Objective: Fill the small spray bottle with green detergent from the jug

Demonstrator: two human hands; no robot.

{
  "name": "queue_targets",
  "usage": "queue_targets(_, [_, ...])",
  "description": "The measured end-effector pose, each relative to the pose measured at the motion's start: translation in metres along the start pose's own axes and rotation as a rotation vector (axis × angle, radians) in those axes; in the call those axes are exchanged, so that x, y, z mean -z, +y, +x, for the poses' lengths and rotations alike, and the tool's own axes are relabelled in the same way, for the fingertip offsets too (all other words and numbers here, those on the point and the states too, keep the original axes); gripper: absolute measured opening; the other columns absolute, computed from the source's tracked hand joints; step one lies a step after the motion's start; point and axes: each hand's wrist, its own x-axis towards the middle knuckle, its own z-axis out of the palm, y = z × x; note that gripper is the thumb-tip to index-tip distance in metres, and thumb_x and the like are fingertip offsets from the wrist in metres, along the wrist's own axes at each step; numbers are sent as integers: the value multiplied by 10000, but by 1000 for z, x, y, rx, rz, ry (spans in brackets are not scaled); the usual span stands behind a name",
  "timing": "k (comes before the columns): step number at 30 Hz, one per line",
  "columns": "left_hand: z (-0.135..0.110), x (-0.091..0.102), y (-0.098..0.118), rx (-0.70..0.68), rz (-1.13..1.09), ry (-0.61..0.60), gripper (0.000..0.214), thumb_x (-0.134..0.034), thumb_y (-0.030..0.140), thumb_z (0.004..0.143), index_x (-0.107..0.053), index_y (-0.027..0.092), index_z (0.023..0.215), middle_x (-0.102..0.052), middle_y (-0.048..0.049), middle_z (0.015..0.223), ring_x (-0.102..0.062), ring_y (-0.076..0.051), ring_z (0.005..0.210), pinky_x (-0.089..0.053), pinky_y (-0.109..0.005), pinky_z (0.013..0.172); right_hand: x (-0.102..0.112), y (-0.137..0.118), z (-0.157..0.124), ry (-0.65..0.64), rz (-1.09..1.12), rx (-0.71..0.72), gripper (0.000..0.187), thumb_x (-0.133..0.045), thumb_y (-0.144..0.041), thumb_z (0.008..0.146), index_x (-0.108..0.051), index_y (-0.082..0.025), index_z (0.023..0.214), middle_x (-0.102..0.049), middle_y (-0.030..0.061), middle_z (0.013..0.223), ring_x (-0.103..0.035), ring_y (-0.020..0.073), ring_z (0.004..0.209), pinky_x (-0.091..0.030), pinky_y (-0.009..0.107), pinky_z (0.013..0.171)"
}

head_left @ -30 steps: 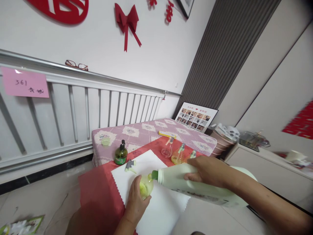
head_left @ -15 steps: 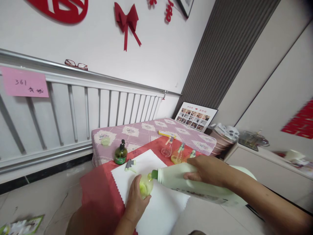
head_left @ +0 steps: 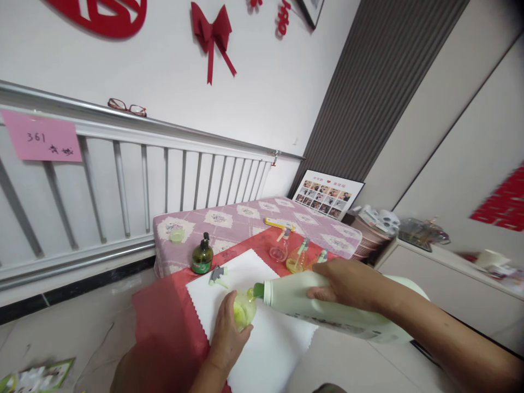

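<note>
My left hand is wrapped round a small clear bottle with yellow-green liquid in it, over the white mat. My right hand grips a large pale green jug, tipped on its side. The jug's green spout meets the small bottle's neck. A grey and green spray nozzle lies on the mat just beyond my left hand. Behind the jug stand a clear spray bottle and a spray bottle of yellow liquid; another spray head shows partly behind my right hand.
A dark green pump bottle stands on the red cloth left of the mat. A pale green lid and a yellow-and-white box lie on the patterned purple cover. A radiator runs along the wall; a white cabinet is at right.
The yellow-green liquid in the small bottle looks slightly higher. Both hands and the jug hold nearly the same position.
</note>
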Motion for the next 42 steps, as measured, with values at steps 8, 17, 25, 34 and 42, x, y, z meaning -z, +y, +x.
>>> queue_targets(8, [-1,2,1,9,-6,-5,885,-625,230,689,-324,85,1508,-429,-210,1617,-381,-300,1533,-314,-462,1314,0,0,1,-54,10,-16,356,-584,-522,912,-724,-201,971,-789,158,996,-745,368,890,-403,358,642])
queue_targets(17, [0,0,-1,10,7,-5,906,-646,239,671,-331,82,1505,-431,-214,1621,-380,-299,1537,-310,-447,1317,3,-3,-1,-56,7,-10,320,-583,-476,920,-718,-189,965,-795,186,1012,-741,374,898,-392,369,644])
queue_targets(25, [0,2,2,4,11,-2,878,-623,249,682,-350,93,1501,-448,-200,1605,-395,-292,1525,-323,-443,1310,6,-4,-1,-75,19,-16,332,-574,-486,920,-711,-188,975,-794,195,1049,-738,385,914,-390,376,646])
queue_targets(34, [-1,2,5,8,35,-5,877,-634,225,689,-341,96,1505,-445,-189,1611,-391,-276,1530,-313,-406,1312,1,-1,0,-66,8,-14,358,-551,-520,914,-708,-204,977,-795,170,1055,-745,399,939,-414,381,652])
queue_targets(42, [0,2,5,13,22,7,873,-639,192,682,-349,85,1498,-462,-189,1600,-410,-273,1515,-330,-428,1307,1,0,2,-68,29,-13,350,-566,-527,905,-704,-210,957,-792,158,1023,-742,387,914,-403,374,648])
